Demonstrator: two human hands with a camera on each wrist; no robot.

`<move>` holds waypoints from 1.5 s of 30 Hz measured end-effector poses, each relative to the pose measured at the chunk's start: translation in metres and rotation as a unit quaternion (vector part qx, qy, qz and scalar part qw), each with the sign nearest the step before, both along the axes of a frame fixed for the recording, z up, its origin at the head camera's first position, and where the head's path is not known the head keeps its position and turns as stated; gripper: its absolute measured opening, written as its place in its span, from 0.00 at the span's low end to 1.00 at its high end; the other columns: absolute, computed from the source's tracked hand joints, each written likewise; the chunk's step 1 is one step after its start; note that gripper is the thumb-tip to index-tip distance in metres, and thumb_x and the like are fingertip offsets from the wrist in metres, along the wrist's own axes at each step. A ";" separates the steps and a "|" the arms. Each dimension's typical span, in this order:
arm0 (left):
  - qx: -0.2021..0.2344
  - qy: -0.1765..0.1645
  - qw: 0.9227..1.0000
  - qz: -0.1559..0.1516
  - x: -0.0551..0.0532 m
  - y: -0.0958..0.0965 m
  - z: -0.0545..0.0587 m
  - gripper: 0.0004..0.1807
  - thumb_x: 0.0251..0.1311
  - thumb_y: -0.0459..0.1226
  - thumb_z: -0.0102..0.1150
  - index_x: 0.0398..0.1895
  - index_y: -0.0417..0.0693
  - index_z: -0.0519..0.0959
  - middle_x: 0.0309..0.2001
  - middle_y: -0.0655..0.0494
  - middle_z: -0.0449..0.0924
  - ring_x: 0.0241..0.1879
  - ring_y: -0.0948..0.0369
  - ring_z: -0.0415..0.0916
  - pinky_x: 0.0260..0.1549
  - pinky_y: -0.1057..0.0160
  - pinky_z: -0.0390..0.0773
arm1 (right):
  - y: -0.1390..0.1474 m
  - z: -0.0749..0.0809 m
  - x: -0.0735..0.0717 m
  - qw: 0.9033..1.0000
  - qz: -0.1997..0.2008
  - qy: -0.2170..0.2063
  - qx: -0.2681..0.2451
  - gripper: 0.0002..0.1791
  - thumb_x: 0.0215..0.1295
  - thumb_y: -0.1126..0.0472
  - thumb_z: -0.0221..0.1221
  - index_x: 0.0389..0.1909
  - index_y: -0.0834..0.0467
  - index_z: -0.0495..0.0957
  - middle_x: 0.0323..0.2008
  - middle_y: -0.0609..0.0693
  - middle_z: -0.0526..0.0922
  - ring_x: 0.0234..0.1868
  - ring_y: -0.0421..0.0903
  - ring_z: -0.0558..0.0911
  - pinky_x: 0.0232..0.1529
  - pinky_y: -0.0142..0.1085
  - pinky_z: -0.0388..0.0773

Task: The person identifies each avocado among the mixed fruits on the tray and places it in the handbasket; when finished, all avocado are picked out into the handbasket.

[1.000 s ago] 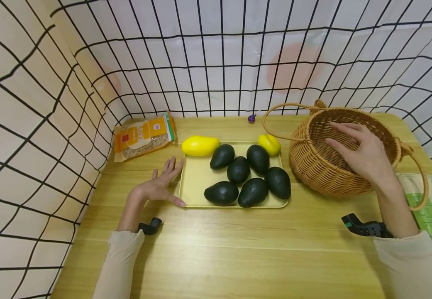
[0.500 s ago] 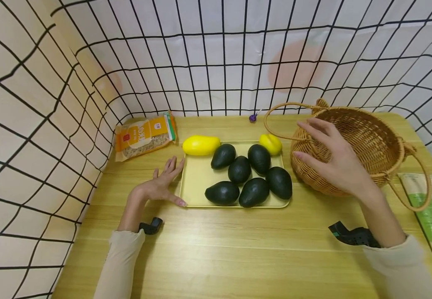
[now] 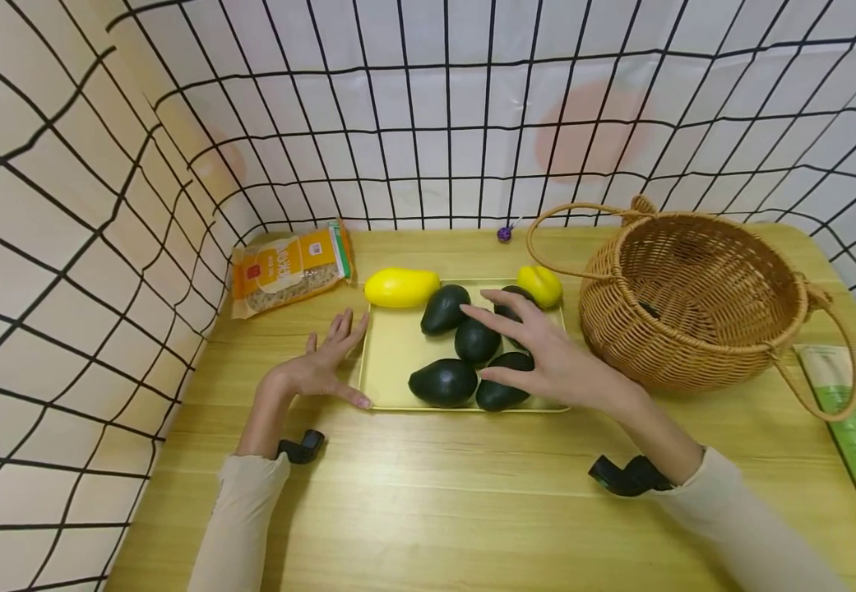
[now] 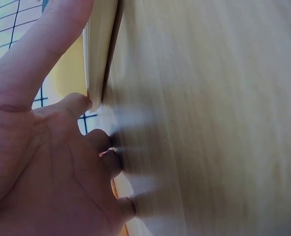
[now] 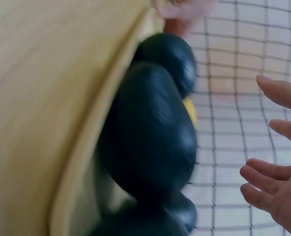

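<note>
A shallow yellow tray [image 3: 386, 362] holds several dark green avocados [image 3: 442, 383]. An elongated yellow fruit [image 3: 401, 288] lies at its back left corner, and a rounder yellow fruit [image 3: 540, 286] at its back right. My left hand [image 3: 320, 367] rests at the tray's left edge, fingers spread, thumb at the front corner. Over the tray's right half hovers my right hand [image 3: 553, 358], fingers apart and holding nothing, partly hiding the avocados beneath. In the right wrist view, the right hand [image 5: 278, 172] is apart from the nearest avocado [image 5: 152, 132].
A wicker basket [image 3: 664, 353] with raised looped handles stands right of the tray, a dark thing [image 3: 648, 309] partly visible inside. An orange food bag [image 3: 290, 267] lies at back left, a green-and-white package [image 3: 853, 419] at right. A purple lollipop [image 3: 504, 234] lies before the grid-patterned back wall.
My right hand has moved left from above the basket to above the avocados on the tray. The left hand stays at the tray's edge.
</note>
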State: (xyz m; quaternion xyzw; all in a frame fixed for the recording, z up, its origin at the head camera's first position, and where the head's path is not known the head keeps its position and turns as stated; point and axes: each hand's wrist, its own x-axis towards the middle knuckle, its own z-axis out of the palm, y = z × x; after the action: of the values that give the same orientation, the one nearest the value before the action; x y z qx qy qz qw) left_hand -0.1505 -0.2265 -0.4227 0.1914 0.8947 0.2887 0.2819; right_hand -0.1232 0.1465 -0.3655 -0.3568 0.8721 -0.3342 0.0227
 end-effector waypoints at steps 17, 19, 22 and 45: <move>0.003 0.001 1.000 0.002 -0.001 0.000 -0.002 0.77 0.49 0.52 0.81 0.84 0.52 0.27 0.81 0.41 0.09 0.80 0.44 0.07 0.73 0.27 0.16 | -0.045 -0.025 0.003 0.992 0.112 -0.052 0.035 0.32 0.67 0.59 0.69 0.72 0.47 0.74 0.77 0.60 0.63 0.74 0.62 0.69 0.69 0.57 0.75; 0.003 0.002 1.000 0.002 -0.001 0.000 -0.002 0.77 0.49 0.52 0.81 0.84 0.52 0.27 0.81 0.40 0.09 0.81 0.44 0.08 0.73 0.27 0.17 | -0.047 -0.027 0.003 0.991 0.115 -0.048 0.044 0.32 0.67 0.60 0.69 0.71 0.47 0.75 0.77 0.60 0.64 0.75 0.60 0.68 0.70 0.57 0.74; 0.001 0.003 1.000 0.003 0.000 0.001 -0.001 0.77 0.48 0.52 0.81 0.84 0.52 0.27 0.81 0.40 0.09 0.81 0.44 0.08 0.73 0.27 0.17 | -0.048 -0.028 0.002 0.991 0.116 -0.047 0.049 0.30 0.66 0.60 0.69 0.70 0.47 0.77 0.77 0.59 0.66 0.76 0.59 0.67 0.72 0.57 0.72; 0.005 -0.001 1.000 0.006 0.001 0.001 0.000 0.77 0.48 0.50 0.82 0.84 0.51 0.28 0.81 0.40 0.10 0.81 0.44 0.08 0.73 0.28 0.15 | -0.056 -0.033 -0.004 0.989 0.119 -0.025 0.083 0.22 0.66 0.60 0.69 0.62 0.53 0.84 0.63 0.53 0.81 0.69 0.53 0.75 0.71 0.51 0.74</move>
State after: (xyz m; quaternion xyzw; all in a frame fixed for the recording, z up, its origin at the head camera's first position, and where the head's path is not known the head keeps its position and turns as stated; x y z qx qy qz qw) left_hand -0.1497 -0.2252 -0.4229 0.1869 0.8940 0.2956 0.2802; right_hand -0.1275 0.0908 -0.3988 -0.4468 0.8471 -0.2645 0.1133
